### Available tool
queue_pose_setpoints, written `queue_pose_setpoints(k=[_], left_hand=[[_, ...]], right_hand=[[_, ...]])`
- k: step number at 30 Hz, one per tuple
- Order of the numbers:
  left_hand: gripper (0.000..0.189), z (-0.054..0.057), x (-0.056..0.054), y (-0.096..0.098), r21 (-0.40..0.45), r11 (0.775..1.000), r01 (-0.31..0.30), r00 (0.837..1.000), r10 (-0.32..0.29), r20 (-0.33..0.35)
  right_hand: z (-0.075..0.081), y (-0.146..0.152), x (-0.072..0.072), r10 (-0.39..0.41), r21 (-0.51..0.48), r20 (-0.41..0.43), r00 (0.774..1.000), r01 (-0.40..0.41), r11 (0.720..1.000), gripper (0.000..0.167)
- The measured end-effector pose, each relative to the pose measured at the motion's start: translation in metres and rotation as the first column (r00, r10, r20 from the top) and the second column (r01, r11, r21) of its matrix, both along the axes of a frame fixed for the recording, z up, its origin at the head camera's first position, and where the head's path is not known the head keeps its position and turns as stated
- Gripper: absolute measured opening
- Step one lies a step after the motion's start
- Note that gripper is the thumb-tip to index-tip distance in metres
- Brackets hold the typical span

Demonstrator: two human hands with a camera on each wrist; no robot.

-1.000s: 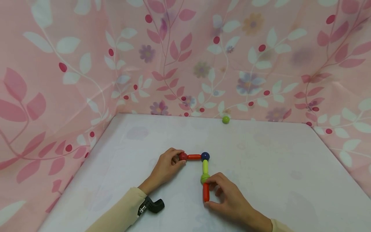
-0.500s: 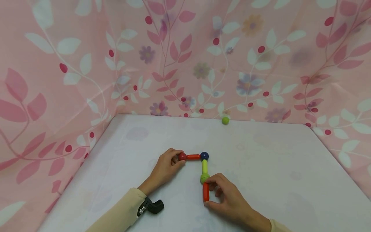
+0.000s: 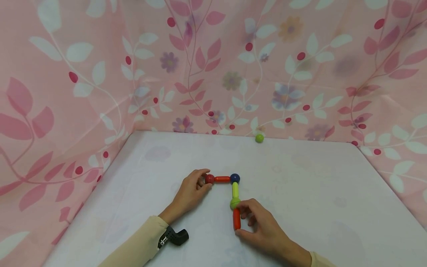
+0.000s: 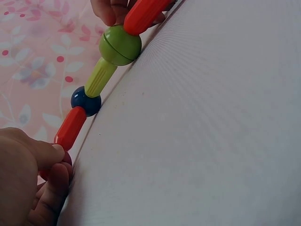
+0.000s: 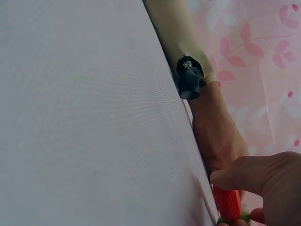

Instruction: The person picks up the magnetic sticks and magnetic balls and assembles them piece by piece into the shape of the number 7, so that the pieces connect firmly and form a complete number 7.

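Note:
An L-shaped chain of magnetic sticks and balls lies on the white-covered table [image 3: 300, 185]. Its left end is a red ball [image 3: 209, 179], which my left hand [image 3: 188, 193] holds between thumb and fingers. From there a red stick [image 3: 222, 179] runs to a dark blue ball [image 3: 235, 178] at the corner. Toward me follow a yellow-green stick [image 3: 235, 190], a green ball [image 3: 235, 203] and a second red stick [image 3: 237, 219]. My right hand [image 3: 267, 228] pinches that stick lengthwise, forefinger by the green ball and thumb at the near end.
Another green ball [image 3: 259, 138] sits at the table's far edge. Behind the table hangs a pink floral curtain [image 3: 213, 66]. A black wrist camera [image 3: 178, 237] sticks out from the left sleeve over the table.
The chain has shifted very slightly away from me. My left forefinger has lifted a little over the red ball. The right hand stays nearly where it was.

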State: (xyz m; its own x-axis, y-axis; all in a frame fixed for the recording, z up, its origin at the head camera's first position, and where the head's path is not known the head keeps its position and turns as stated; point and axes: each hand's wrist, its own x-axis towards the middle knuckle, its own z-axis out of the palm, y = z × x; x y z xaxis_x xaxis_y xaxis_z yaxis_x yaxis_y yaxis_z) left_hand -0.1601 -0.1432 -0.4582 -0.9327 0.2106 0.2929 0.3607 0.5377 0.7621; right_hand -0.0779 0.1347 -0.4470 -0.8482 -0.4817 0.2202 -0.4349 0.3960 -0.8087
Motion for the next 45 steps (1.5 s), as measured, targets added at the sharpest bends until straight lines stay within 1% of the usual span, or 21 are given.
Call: queue_pose_setpoints(k=[3,7,12,16,22,27,31,36,42,45], left_hand=[[0.046,0.000,-0.001,0.000,0.033,0.999,0.000,1.000,-0.001,0.007],[0.043,0.000,-0.001,0.000,0.074,0.997,-0.005,1.000,0.005,0.010],[0.035,0.001,-0.001,-0.001,0.092,0.996,-0.012,1.000,0.011,0.011],[0.033,0.002,-0.001,-0.001,0.101,0.995,-0.001,1.000,0.001,0.006],[0.038,0.003,0.000,-0.001,0.092,0.996,0.014,1.000,-0.016,0.013],[0.046,0.002,-0.001,-0.002,0.072,0.997,0.039,0.999,-0.038,-0.018],[0.055,0.001,-0.002,-0.002,0.065,0.996,0.057,0.998,-0.056,-0.023],[0.064,0.001,-0.003,-0.002,0.069,0.994,0.087,0.996,-0.084,-0.037],[0.062,0.002,-0.002,-0.002,0.080,0.992,0.101,0.995,-0.102,0.016],[0.061,0.002,-0.002,-0.002,0.084,0.992,0.099,0.995,-0.101,0.019]], right_hand=[[-0.001,0.000,0.000,-0.005,-0.004,0.000,1.000,0.005,1.000,0.067],[-0.001,-0.001,-0.001,-0.009,0.006,-0.028,1.000,0.009,1.000,0.073],[-0.001,-0.003,-0.002,-0.019,0.037,-0.021,1.000,0.020,0.999,0.072],[-0.001,-0.003,-0.004,-0.019,0.044,-0.016,1.000,0.020,0.999,0.073],[-0.001,-0.003,-0.008,-0.007,0.040,-0.039,0.999,0.009,0.999,0.074],[0.000,-0.002,-0.012,-0.005,0.026,-0.074,0.997,0.007,1.000,0.072],[0.002,-0.001,-0.015,-0.025,0.034,-0.057,0.998,0.027,0.999,0.070],[0.004,-0.002,-0.021,-0.053,0.053,-0.025,0.998,0.054,0.997,0.071],[0.003,-0.003,-0.030,-0.063,0.054,-0.029,0.998,0.064,0.996,0.071],[0.002,-0.002,-0.033,-0.054,0.041,-0.053,0.997,0.056,0.998,0.070]])
